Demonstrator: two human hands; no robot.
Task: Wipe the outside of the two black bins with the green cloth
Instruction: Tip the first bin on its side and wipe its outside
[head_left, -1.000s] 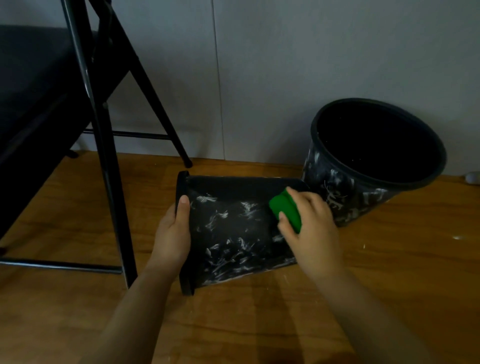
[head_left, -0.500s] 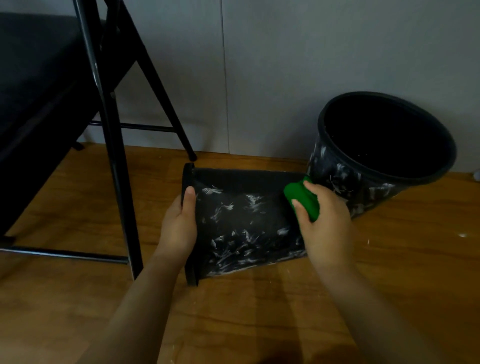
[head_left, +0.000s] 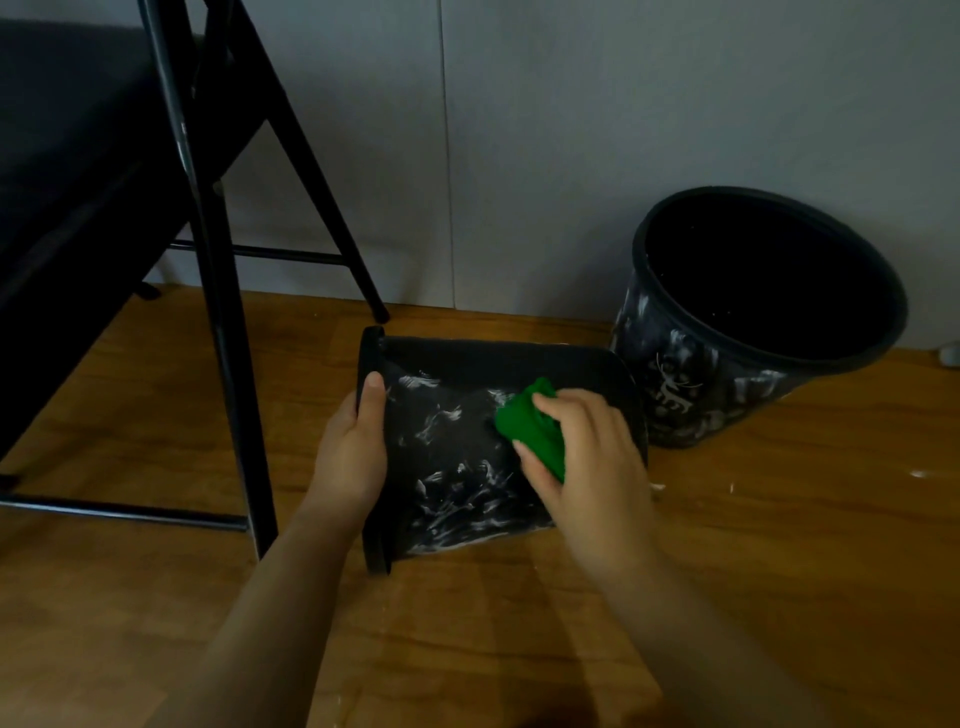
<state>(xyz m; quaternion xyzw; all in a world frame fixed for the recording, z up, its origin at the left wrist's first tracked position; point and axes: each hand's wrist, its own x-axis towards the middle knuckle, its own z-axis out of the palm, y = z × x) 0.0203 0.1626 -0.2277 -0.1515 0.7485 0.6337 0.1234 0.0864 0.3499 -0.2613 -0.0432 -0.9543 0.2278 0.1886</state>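
Your right hand (head_left: 582, 457) has carried the green cloth (head_left: 530, 428) back from the base end of the lying bin (head_left: 467, 447) toward the middle of its upturned side, so the stroke is now running inward across the smeared wall rather than sitting at the far edge. The fingers are curled over the bunched cloth and press it flat against the black plastic. Your left hand (head_left: 353, 457) has not shifted: it grips the rim at the bin's open end, thumb laid along the lip, keeping the bin steady on its side on the wooden floor (head_left: 779, 545). White streaks still cover the lower part of the wall, nearest you, and a few sit close to the rim, so I judge this face only partly wiped. The second bin (head_left: 753, 322) stands tilted against the wall (head_left: 623, 130) just beside the first, its outside still heavily marked and untouched by either hand. A folding chair (head_left: 218, 312) stands to your left, well clear of the stroke. Expect more passes here, then a roll of the bin.
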